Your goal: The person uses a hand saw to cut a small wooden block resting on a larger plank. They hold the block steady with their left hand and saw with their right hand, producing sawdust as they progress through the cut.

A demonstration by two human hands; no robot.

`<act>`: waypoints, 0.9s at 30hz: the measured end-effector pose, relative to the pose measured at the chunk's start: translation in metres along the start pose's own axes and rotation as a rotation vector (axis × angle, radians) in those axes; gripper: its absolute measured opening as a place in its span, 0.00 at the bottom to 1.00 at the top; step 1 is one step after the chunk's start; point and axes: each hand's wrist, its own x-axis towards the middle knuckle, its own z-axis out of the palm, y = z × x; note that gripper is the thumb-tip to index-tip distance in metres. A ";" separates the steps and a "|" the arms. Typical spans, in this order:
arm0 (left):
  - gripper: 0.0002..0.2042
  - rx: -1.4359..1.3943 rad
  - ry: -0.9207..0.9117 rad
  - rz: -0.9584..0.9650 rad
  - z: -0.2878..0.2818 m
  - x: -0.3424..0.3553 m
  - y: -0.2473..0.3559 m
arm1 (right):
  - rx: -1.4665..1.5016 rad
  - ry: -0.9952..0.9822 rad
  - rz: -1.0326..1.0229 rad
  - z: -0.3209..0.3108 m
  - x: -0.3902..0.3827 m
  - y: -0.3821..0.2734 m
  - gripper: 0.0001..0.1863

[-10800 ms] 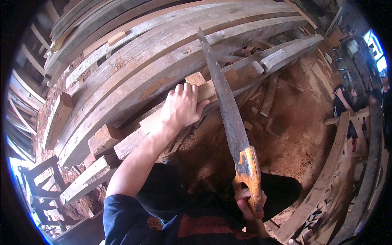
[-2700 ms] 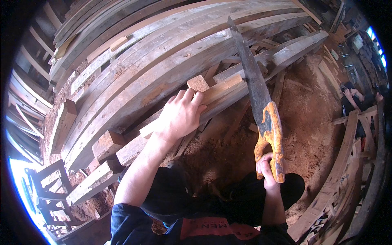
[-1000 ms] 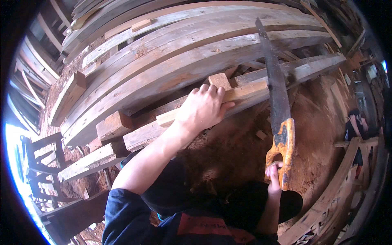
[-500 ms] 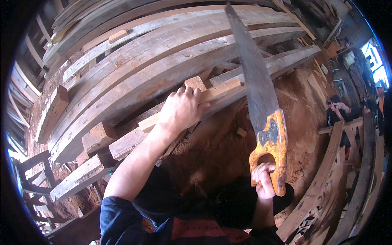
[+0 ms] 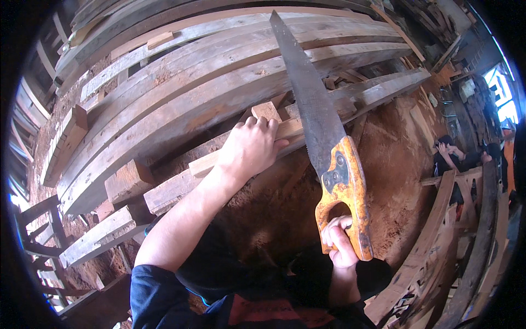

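Observation:
My right hand [image 5: 338,241] is wrapped around the worn yellow handle of a handsaw [image 5: 315,98]. Its long grey blade points up and away, tilted to the left. Under the blade runs a light wooden strip [image 5: 205,163], lying along a thicker beam [image 5: 170,191]; whether the teeth touch the strip I cannot tell. My left hand [image 5: 249,143] presses down on this strip with its fingers curled over the far edge, beside a small wood block [image 5: 267,111]. Part of the strip is hidden by that hand and the saw.
Long heavy beams [image 5: 181,104] lie side by side beyond my hands. Short timber ends [image 5: 129,181] jut out at the left. Reddish sawdust [image 5: 392,164] covers the ground. More planks [image 5: 419,255] are piled at the right, near another person [image 5: 449,153].
The handsaw has shifted left with my right hand, and its blade now crosses above the strip's right part. My left hand stays on the strip.

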 end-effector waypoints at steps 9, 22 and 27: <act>0.21 -0.008 0.006 -0.006 0.001 0.001 0.001 | -0.227 0.034 -0.116 -0.008 -0.012 0.015 0.06; 0.20 -0.004 -0.006 -0.009 0.000 0.001 0.001 | -0.305 -0.001 -0.159 -0.009 -0.015 0.027 0.09; 0.20 0.009 -0.057 -0.022 -0.004 0.002 0.002 | -0.224 0.055 -0.132 -0.006 -0.014 0.026 0.08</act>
